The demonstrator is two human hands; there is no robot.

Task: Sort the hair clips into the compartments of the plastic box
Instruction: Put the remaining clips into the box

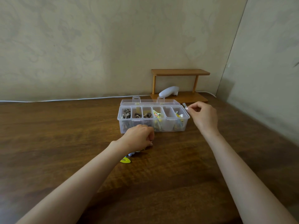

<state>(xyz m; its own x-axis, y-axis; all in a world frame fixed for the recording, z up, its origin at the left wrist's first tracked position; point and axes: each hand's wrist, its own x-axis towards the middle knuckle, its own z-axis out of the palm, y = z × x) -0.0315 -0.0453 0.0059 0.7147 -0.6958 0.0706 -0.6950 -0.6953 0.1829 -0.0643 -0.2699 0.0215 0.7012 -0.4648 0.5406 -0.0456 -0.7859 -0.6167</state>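
Hair clips (125, 160) lie loose on the bench (64, 143) under my left hand (139, 136), fingers (149, 136) curled down to pick one; whether they grip any is hidden. Beyond, just right of the open plastic box (153, 125), my right hand (203, 115) pinches a pale clip (184, 105), ready to drop in.
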